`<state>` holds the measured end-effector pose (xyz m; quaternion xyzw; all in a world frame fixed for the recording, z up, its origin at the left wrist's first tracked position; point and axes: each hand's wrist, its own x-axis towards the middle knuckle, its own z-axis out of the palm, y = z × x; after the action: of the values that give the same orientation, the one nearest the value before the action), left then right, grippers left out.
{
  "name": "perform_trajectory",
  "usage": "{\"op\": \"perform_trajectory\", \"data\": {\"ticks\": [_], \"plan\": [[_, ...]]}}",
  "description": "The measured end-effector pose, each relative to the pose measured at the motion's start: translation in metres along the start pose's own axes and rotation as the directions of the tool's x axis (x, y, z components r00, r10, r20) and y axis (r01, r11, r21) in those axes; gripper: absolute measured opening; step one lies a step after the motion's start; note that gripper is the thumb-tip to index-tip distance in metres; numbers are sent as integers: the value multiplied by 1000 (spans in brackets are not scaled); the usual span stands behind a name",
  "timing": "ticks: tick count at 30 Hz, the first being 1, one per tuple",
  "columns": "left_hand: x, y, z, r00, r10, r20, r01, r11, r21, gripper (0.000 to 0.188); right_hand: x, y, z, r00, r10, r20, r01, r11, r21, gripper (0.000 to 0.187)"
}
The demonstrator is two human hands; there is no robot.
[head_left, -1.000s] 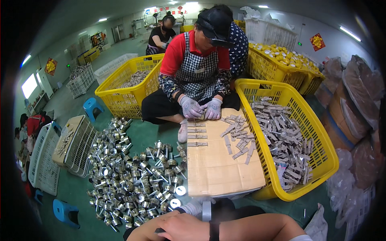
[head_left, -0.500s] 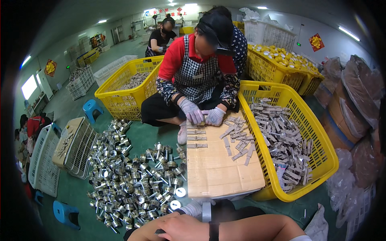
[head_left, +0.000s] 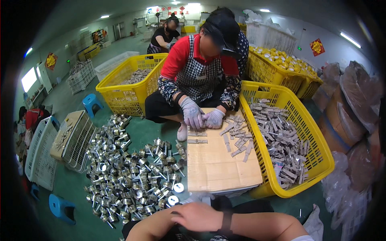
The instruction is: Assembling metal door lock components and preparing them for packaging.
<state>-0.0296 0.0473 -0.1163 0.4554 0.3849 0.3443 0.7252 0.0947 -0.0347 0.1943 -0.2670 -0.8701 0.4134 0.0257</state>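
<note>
My bare right hand [head_left: 199, 217], with a dark band at its wrist, lies across my left forearm [head_left: 155, 228], its fingers loosely spread. A small dark spot shows at the fingertips; I cannot make out what it is. My left hand [head_left: 196, 197] wears a pale glove and is mostly hidden behind the right one, close to the near edge of a cardboard-topped work surface [head_left: 221, 170]. A greyish piece [head_left: 206, 199] shows beside it, unclear whether gripped. Across from me, a co-worker's gloved hands [head_left: 204, 119] work over flat metal clips [head_left: 197, 141] laid in a row.
Loose clips [head_left: 241, 138] lie at the board's right. Beyond them stands a yellow crate [head_left: 321, 160] full of clips. Round metal parts with stems [head_left: 132, 180] cover the floor at left. Blue stools [head_left: 62, 209], white crates [head_left: 40, 160] and plastic-wrapped drums [head_left: 337, 120] stand around.
My right hand has slid up and to the right along my left forearm, now covering more of the gloved left hand. The co-worker's hands have moved slightly over the clips; the view has shifted a little.
</note>
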Motion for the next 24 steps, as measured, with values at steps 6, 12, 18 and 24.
{"op": "perform_trajectory", "data": {"ticks": [6,12,18,24], "plan": [[1,-58,-7,949,315,29,-305,888,344,25,-20,33,-6,970,135,-201,-173,967,-187,30],[-16,42,82,982,182,42,-165,738,655,31,-57,50,18,748,472,-467,-357,879,316,20],[-58,85,97,982,110,-151,-31,893,449,24,-59,96,124,596,608,-525,258,474,842,35],[-64,72,94,964,195,-181,-79,860,505,24,-53,94,137,498,712,-495,253,426,868,34]]}}
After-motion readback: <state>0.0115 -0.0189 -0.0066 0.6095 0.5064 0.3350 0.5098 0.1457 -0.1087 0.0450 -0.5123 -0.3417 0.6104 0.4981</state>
